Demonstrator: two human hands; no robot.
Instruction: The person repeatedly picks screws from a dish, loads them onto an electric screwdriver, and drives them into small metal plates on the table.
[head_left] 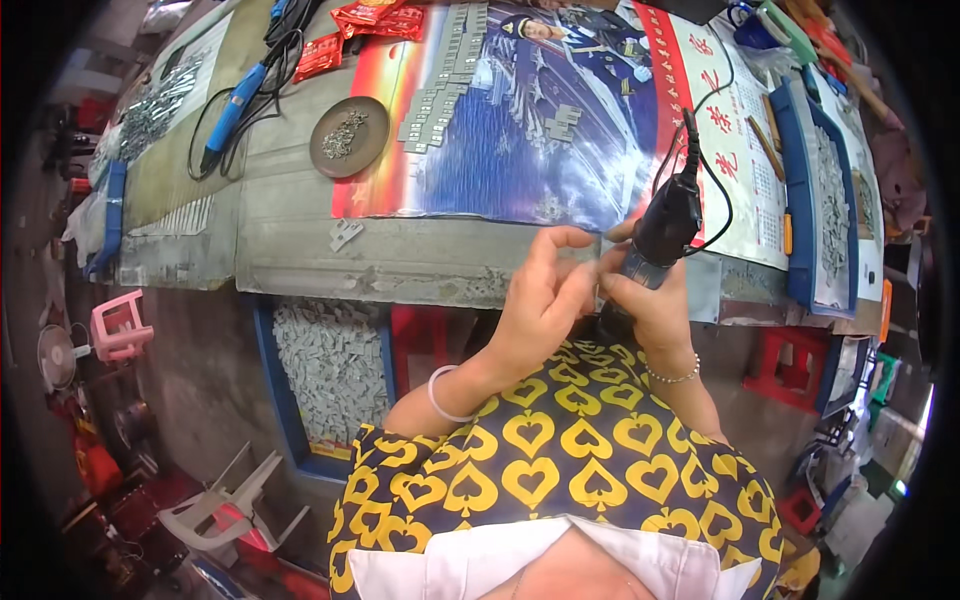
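Below the bench edge on the left, a blue bin (335, 370) sits heaped with small grey metal pieces, and on the bench (300, 250) above it lie a blue corded tool (232, 110), a round dish (349, 136) of tiny parts and one stray grey piece (346, 233). More grey pieces lie in rows (440, 90) across the poster (520, 130) that covers the bench top.

At the near edge of the bench, the left hand (540, 300) holds a small grey piece (588, 250); thumb and fingertips are closed on it, pinching it just above the edge. The piece is largely hidden by the fingers, so its long axis cannot be told for certain; what shows looks flat and runs roughly left to right.

The right hand (655, 305) is wrapped around a black power tool (662, 235), all fingers clamped on its body. The tool's long axis runs from lower left to upper right: its working end points down and left toward the pinched piece, its cord end (690, 135) up and away across the poster. Whether the tip touches the piece cannot be seen.

Farther right, a blue tray (795, 200) holds many more grey pieces. Judging by the full bin, the rows and the tray, this looks like one piece in a long run, with plenty left; which heap is finished cannot be told.
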